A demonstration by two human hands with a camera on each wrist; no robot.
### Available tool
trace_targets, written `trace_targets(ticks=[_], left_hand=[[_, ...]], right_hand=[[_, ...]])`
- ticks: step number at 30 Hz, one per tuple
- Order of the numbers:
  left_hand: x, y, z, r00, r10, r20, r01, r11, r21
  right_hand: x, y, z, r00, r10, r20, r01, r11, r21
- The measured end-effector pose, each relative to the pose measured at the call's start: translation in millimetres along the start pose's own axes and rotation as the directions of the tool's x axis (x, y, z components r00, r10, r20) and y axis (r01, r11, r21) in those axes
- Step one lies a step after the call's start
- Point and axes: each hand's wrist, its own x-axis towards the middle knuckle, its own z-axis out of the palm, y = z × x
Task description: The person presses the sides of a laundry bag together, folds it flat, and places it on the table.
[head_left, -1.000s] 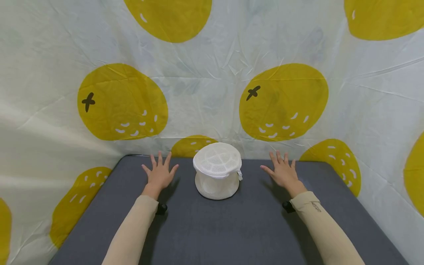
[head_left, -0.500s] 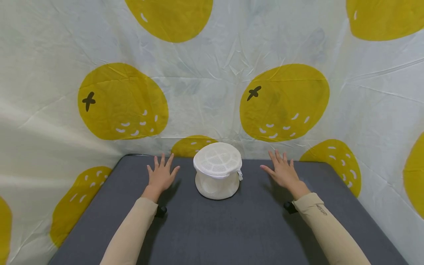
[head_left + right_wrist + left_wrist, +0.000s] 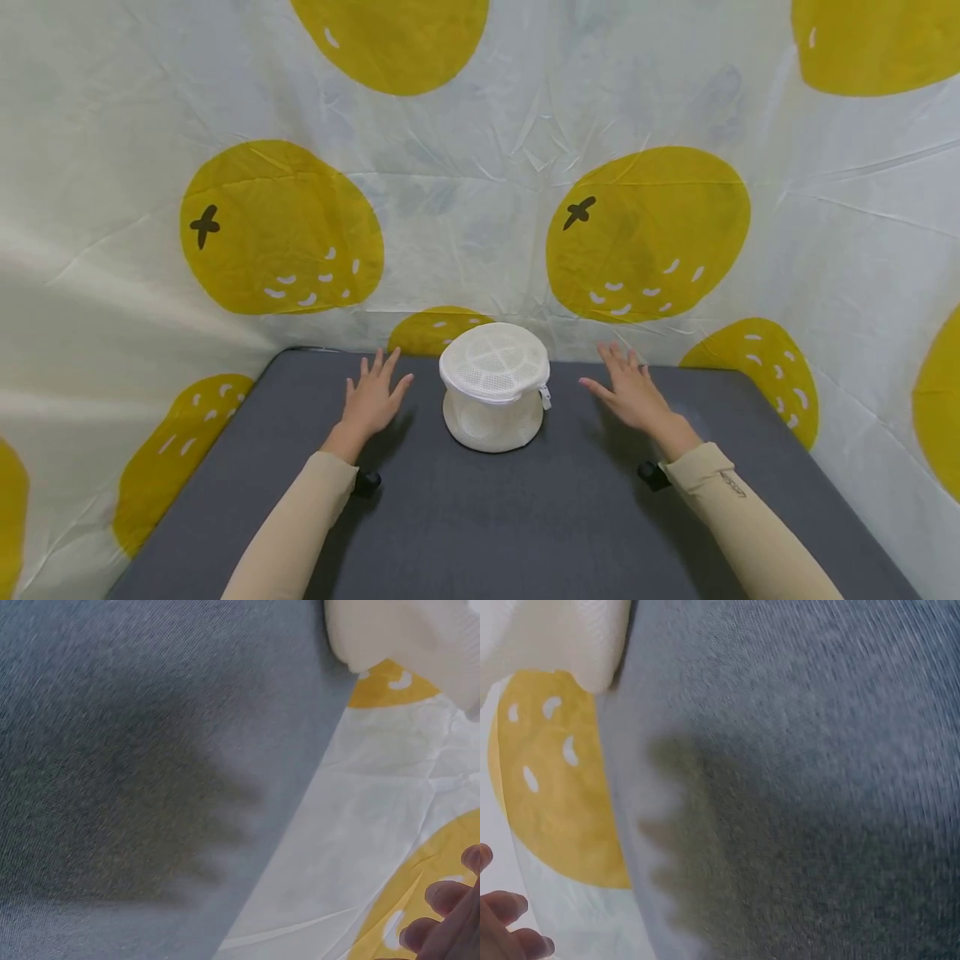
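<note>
A: What is that white thing near the far edge of the tabletop (image 3: pixel 525 525)?

B: A small round mesh bag (image 3: pixel 494 387), white, shaped like a squat drum. Its top is a flat netted disc with a wheel-like pattern, a zipper runs around the upper rim with the pull hanging on its right side, and the lower part is softer and a shade creamier.

A: Where does it sit?

B: Upright on the grey tabletop, about midway along the far edge, close to the white cloth (image 3: pixel 465 183) with yellow fruit prints that hangs behind.

A: And the hands?

B: One on each side of it. The left hand (image 3: pixel 371 402) is just beside the bag's left side, palm down, fingers spread and straight, gripping nothing. The right hand (image 3: pixel 632 390) is near its right side, a little farther off, also flat with fingers extended. Neither touches the bag.

A: The wrist views?

B: Mostly blurred grey surface, a corner of the bag, fingertips at the edge.
</note>
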Motion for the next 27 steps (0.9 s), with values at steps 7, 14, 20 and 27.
trace_targets(ticks=[7,14,20,27], left_hand=[[-3.2,8.1,1.0,0.999,0.033,0.003,-0.033,0.998,-0.059],[-6.4,17.4,0.7,0.999,0.050,0.002,-0.049,0.989,-0.137],[-6.6,27.2,2.4,0.997,0.076,-0.011,-0.076,0.975,-0.209],[-8.2,40.1,3.2,0.996,0.084,-0.024,-0.088,0.936,-0.341]], right_hand=[[-1.2,-13.2,-0.2,0.999,-0.031,0.020,0.030,0.998,0.047],[-1.8,-24.1,3.3,0.998,-0.067,0.017,0.065,0.994,0.092],[-1.4,-30.0,6.3,0.998,-0.054,0.029,0.049,0.988,0.147],[1.3,-37.9,9.8,0.996,-0.044,0.071,0.023,0.962,0.274]])
